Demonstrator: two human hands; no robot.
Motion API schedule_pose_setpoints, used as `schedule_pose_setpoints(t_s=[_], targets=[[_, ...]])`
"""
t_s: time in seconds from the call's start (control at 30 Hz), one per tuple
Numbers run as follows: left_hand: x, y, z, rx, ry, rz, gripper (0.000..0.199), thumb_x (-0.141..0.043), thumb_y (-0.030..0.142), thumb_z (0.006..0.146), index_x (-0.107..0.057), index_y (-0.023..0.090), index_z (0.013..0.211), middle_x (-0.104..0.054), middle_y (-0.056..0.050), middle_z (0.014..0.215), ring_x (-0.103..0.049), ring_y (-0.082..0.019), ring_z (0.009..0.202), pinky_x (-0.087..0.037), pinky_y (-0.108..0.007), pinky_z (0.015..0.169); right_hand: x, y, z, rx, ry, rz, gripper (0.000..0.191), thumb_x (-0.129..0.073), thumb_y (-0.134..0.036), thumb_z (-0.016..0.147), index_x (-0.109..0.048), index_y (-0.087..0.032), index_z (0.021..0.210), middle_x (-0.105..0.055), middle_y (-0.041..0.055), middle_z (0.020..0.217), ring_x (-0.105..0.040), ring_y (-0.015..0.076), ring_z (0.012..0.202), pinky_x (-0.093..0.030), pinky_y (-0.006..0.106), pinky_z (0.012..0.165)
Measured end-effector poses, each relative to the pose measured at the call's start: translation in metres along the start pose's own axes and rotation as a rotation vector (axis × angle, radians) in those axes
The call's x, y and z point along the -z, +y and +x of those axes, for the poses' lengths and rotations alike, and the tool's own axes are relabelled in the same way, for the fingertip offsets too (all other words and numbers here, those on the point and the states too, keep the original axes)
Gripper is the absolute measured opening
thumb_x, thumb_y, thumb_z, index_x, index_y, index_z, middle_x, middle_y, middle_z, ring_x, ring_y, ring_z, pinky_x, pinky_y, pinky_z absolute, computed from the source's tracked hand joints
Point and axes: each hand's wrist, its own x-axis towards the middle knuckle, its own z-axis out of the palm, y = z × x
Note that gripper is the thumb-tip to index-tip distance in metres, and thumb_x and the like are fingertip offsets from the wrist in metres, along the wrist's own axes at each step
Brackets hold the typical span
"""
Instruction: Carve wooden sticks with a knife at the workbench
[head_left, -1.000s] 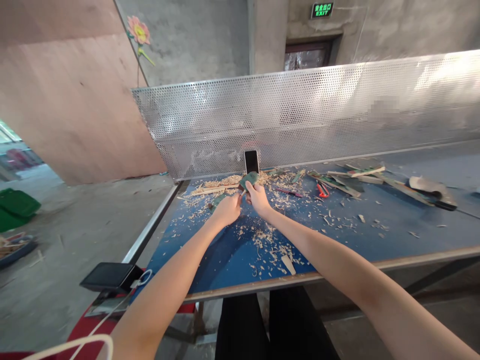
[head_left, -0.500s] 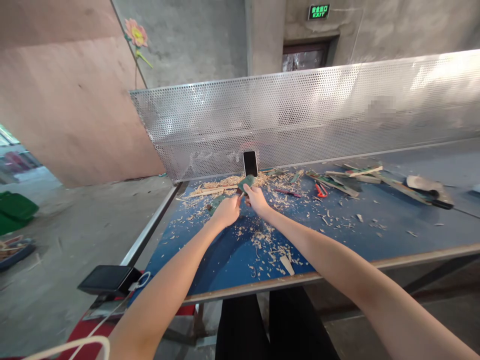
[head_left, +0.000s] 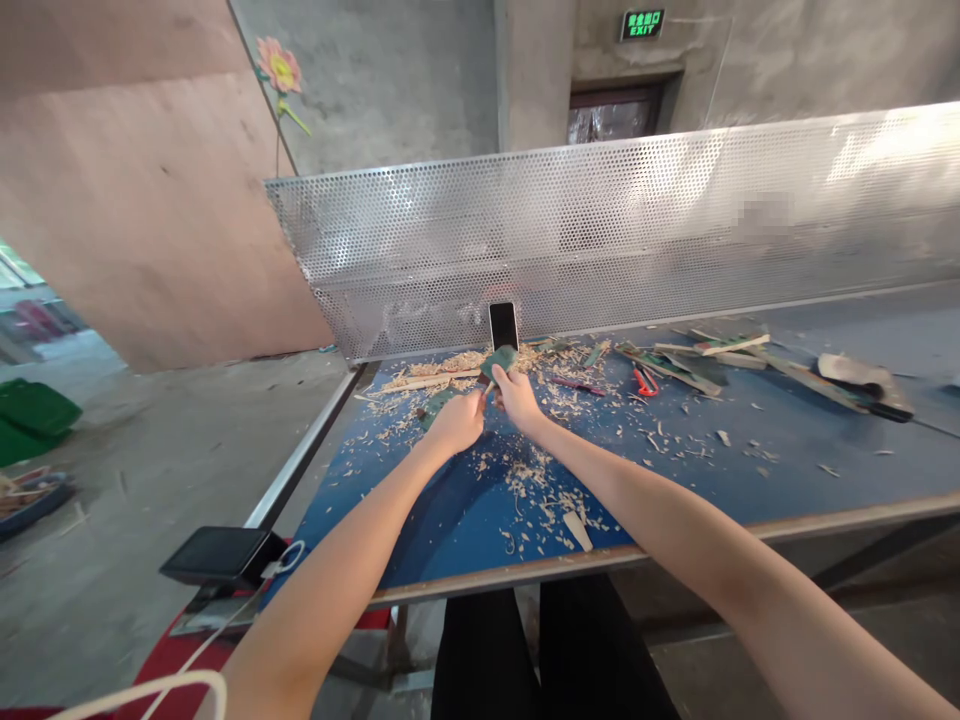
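Observation:
My left hand [head_left: 459,424] is closed on a thin wooden piece [head_left: 489,389], whose short visible part shows between my hands. My right hand [head_left: 519,402] grips a folded green sheet, perhaps sandpaper [head_left: 498,361], with the thumb pressed on it at the wooden piece's far end. Both hands are close together over the blue table [head_left: 442,520]. Beneath and beyond them lie pale wood shavings [head_left: 466,360]. Another green piece [head_left: 441,402] rests beside my left hand. My fingers hide most of the wooden piece.
A phone [head_left: 504,326] leans upright against the perforated metal screen [head_left: 600,220]. Right of my hands lie a purple stick-like tool [head_left: 577,386], a red-handled tool [head_left: 643,381] and several green-skinned strips [head_left: 810,383]. A pale offcut [head_left: 577,531] is near the front edge. A black device [head_left: 223,556] stands lower left.
The green sheet in my right hand shows a slightly different tilt. Both hands stay together in nearly the same place; the whole view has shifted slightly.

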Motion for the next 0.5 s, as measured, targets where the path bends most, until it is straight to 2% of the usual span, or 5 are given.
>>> schedule_pose_setpoints(t_s=[0.07,0.13,0.3,0.37,0.5], targets=[[0.000,-0.002,0.001,0.008,0.026,-0.005,0.033,-0.037,0.031,0.112,-0.067,0.017,0.110,-0.076,-0.016,0.090,-0.073,-0.029,0.082,-0.048,-0.035,0.072,-0.007,0.004,-0.004,-0.023,-0.080,0.001,0.053,-0.076,-0.055,0.092,-0.037,-0.028,0.068,-0.031,-0.0101,0.045,-0.029,0.0083,0.039,-0.026,0.023,0.038],[0.001,-0.002,0.001,0.012,0.037,-0.003,0.033,-0.038,0.031,0.111,-0.068,0.017,0.111,-0.076,-0.015,0.090,-0.073,-0.028,0.082,-0.048,-0.035,0.073,-0.006,0.001,-0.002,-0.034,-0.078,0.006,0.053,-0.078,-0.053,0.091,-0.038,-0.028,0.068,-0.031,-0.0102,0.045,-0.029,0.0084,0.039,-0.027,0.023,0.038],[0.005,0.003,-0.001,-0.013,-0.013,0.012,0.037,-0.036,0.035,0.112,-0.068,0.018,0.100,-0.072,-0.012,0.080,-0.069,-0.024,0.073,-0.047,-0.033,0.071,0.017,-0.015,0.014,-0.001,0.126,0.051,0.049,-0.075,-0.049,0.094,-0.039,-0.027,0.069,-0.029,-0.0113,0.046,-0.027,0.0081,0.039,-0.025,0.022,0.037],[0.004,0.004,-0.002,-0.006,-0.028,0.008,0.037,-0.036,0.034,0.112,-0.068,0.018,0.100,-0.071,-0.012,0.079,-0.069,-0.024,0.072,-0.047,-0.034,0.071,0.018,-0.014,0.014,-0.001,0.153,0.045,0.048,-0.073,-0.048,0.096,-0.039,-0.027,0.070,-0.030,-0.0109,0.046,-0.027,0.0081,0.039,-0.024,0.022,0.037],[0.002,0.004,-0.001,0.019,-0.016,-0.002,0.035,-0.037,0.032,0.112,-0.069,0.018,0.106,-0.075,-0.014,0.086,-0.072,-0.028,0.079,-0.048,-0.035,0.074,0.004,0.001,0.005,-0.041,0.022,0.027,0.051,-0.075,-0.054,0.094,-0.039,-0.027,0.069,-0.032,-0.0104,0.046,-0.028,0.0082,0.039,-0.025,0.023,0.037]])
